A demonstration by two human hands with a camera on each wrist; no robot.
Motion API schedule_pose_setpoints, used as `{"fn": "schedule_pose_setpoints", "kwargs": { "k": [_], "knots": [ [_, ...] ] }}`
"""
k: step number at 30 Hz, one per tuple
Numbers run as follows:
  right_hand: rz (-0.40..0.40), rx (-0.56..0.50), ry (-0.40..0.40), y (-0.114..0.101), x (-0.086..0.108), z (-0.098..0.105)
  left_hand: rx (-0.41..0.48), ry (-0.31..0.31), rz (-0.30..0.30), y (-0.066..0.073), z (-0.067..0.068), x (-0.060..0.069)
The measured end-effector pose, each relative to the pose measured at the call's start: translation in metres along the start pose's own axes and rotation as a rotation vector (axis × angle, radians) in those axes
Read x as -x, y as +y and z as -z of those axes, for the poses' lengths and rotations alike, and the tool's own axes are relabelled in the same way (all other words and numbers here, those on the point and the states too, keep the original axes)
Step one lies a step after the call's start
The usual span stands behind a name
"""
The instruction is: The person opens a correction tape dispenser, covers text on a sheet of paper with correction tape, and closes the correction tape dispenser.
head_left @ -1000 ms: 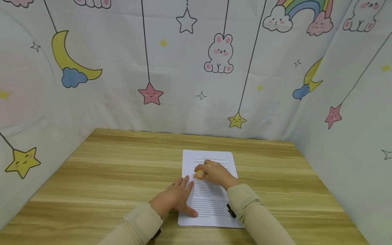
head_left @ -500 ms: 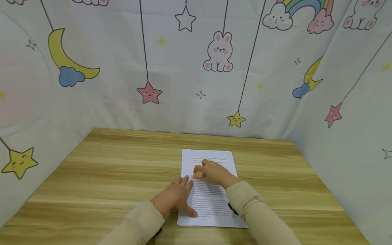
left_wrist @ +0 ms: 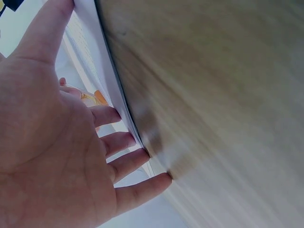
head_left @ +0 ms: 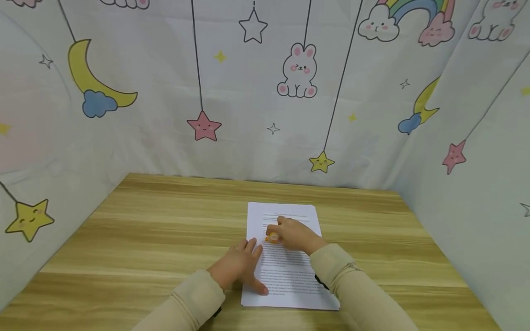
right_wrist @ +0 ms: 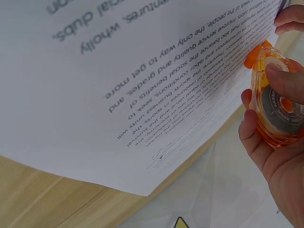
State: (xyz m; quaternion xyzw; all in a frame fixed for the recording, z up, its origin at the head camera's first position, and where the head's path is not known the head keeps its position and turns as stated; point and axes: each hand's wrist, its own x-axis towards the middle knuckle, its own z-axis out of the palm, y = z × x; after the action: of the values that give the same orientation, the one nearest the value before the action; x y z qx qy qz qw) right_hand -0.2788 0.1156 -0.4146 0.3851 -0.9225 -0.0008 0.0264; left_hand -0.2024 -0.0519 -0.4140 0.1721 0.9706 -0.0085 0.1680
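An orange, see-through correction tape is in my right hand, its tip at the printed lines of a stack of paper. In the right wrist view the thumb presses on the side of the correction tape, over its round reel, and fingers curl beneath it. My left hand lies spread along the left edge of the stack. Its thumb rests on the lower left of the page, and in the left wrist view the straight fingertips touch along the paper's edge, the outermost one on the wood.
A wood-grain table extends around the stack on all sides. White cloth printed with stars, moons and rabbits hangs behind it and at both sides.
My right forearm has swung slightly to the right, uncovering the paper's lower right corner. The correction tape has barely shifted on the page; my left hand stays in place.
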Motion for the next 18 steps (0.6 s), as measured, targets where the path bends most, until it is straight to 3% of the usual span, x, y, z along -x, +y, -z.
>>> {"fn": "schedule_pose_setpoints", "kwargs": {
  "k": [10,18],
  "knots": [
    [-0.035,-0.029,-0.034,0.01,0.008,0.001,-0.009,-0.013,0.01,0.002,0.0,-0.003],
    [-0.01,-0.025,-0.002,0.02,0.018,0.001,0.004,-0.01,0.01,0.001,0.0,-0.003]
  ]
}}
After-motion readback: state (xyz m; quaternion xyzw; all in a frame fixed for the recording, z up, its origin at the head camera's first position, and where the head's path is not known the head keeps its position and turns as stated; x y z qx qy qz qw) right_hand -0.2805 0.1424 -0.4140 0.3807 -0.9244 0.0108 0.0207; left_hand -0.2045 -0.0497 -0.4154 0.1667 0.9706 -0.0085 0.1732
